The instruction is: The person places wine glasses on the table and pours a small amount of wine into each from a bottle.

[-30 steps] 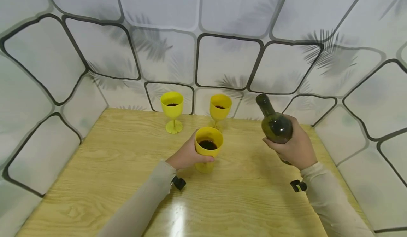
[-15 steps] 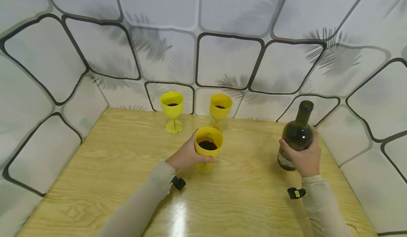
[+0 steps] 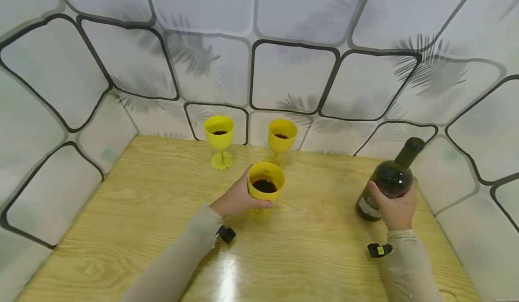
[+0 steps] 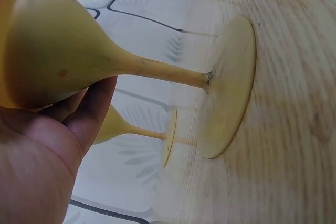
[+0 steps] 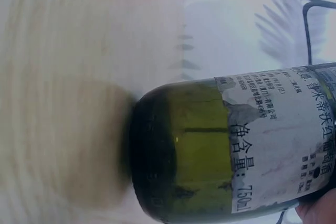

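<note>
My left hand (image 3: pixel 235 196) grips the bowl of a yellow goblet (image 3: pixel 265 171) that holds dark liquid. In the left wrist view, the goblet's foot (image 4: pixel 228 98) stands flat on the wooden table. Over on the right, my right hand (image 3: pixel 399 208) holds a dark green wine bottle (image 3: pixel 391 178) around its body, neck up and leaning right. The right wrist view shows the bottle's torn white label (image 5: pixel 278 135) and its base close to the tabletop, with a shadow beside it; contact is hard to tell.
Behind the held goblet stand a lime-yellow goblet (image 3: pixel 219 135) and another yellow goblet (image 3: pixel 282 137), each with some dark liquid. The wooden table (image 3: pixel 142 203) meets patterned walls (image 3: pixel 292 76) at the back and both sides.
The bottle has moved right and toward me, swinging from a leftward tilt through upright to a rightward lean, and has come lower. My left hand and its goblet stay put.
</note>
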`<action>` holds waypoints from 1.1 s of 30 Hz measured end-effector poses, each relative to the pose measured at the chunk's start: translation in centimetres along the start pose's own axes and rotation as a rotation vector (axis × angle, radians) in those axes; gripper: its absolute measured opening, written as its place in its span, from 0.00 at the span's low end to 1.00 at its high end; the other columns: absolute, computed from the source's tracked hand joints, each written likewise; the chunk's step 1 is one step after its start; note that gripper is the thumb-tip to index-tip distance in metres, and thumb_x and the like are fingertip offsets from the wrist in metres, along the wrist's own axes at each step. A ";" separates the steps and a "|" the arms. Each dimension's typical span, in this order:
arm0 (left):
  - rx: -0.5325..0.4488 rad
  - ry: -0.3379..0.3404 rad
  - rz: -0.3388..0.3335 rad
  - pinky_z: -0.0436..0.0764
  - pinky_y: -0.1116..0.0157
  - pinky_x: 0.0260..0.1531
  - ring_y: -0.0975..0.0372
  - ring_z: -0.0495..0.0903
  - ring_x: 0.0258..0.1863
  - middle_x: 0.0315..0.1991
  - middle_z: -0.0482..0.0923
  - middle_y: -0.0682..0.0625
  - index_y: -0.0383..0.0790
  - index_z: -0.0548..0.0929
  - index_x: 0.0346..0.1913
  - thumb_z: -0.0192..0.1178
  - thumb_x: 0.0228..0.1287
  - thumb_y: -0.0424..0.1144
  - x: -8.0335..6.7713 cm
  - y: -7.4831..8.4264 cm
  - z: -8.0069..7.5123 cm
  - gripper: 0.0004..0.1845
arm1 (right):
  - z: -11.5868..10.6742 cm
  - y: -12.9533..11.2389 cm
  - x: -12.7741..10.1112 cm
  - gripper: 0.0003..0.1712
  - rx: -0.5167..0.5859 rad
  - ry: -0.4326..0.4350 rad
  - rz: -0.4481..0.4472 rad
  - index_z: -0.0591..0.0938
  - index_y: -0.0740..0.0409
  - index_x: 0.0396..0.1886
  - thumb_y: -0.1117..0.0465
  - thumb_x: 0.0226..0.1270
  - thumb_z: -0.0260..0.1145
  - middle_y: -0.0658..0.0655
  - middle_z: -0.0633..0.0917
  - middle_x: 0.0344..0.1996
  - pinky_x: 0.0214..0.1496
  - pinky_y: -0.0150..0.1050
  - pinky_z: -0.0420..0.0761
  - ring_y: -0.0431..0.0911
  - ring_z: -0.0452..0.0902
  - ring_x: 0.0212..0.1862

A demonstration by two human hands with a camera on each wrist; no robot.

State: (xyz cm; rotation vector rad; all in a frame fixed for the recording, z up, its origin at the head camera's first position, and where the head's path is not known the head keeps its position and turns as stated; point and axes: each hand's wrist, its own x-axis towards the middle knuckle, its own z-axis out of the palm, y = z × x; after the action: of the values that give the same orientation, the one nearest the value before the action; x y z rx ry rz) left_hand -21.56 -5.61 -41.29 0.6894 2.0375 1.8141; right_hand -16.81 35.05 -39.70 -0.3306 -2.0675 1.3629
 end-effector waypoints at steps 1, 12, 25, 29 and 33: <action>0.001 0.001 0.000 0.70 0.50 0.67 0.56 0.73 0.64 0.65 0.71 0.54 0.57 0.61 0.72 0.83 0.51 0.45 0.0 0.0 0.0 0.49 | -0.1 0.2 0.1 0.47 0.002 0.008 0.011 0.68 0.48 0.73 0.66 0.55 0.80 0.39 0.76 0.56 0.63 0.33 0.69 0.36 0.72 0.58; -0.004 -0.008 0.032 0.69 0.50 0.68 0.57 0.73 0.63 0.65 0.71 0.53 0.55 0.61 0.72 0.82 0.53 0.41 0.0 0.3 0.3 0.48 | -1.4 1.2 1.0 0.49 0.102 0.099 0.078 0.67 0.46 0.76 0.65 0.56 0.79 0.42 0.76 0.60 0.68 0.33 0.67 0.40 0.71 0.62; 0.009 -0.001 0.023 0.69 0.50 0.68 0.57 0.73 0.63 0.65 0.71 0.52 0.53 0.61 0.72 0.82 0.52 0.45 -0.1 0.3 0.3 0.50 | -1.0 2.2 0.9 0.48 0.146 0.126 0.019 0.70 0.51 0.73 0.70 0.52 0.79 0.41 0.77 0.56 0.67 0.31 0.67 0.39 0.72 0.60; 0.005 -0.009 0.032 0.70 0.49 0.68 0.56 0.72 0.64 0.66 0.70 0.51 0.52 0.60 0.73 0.82 0.54 0.43 -0.2 0.4 0.3 0.49 | -0.9 2.2 0.8 0.48 0.157 0.136 0.037 0.70 0.52 0.73 0.71 0.52 0.78 0.41 0.78 0.55 0.68 0.32 0.67 0.39 0.72 0.60; 0.008 -0.002 0.029 0.69 0.48 0.68 0.51 0.72 0.65 0.66 0.70 0.51 0.52 0.60 0.73 0.82 0.53 0.42 -0.3 0.4 0.2 0.49 | -0.7 2.3 0.9 0.48 0.147 0.130 0.054 0.69 0.52 0.74 0.70 0.53 0.79 0.40 0.77 0.55 0.68 0.32 0.67 0.39 0.72 0.60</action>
State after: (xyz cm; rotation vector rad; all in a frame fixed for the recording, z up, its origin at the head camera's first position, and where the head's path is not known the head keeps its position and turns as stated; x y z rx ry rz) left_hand -21.17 -5.60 -40.94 0.7260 2.0447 1.8218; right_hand -17.36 36.98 -41.29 -0.4032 -1.8535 1.4765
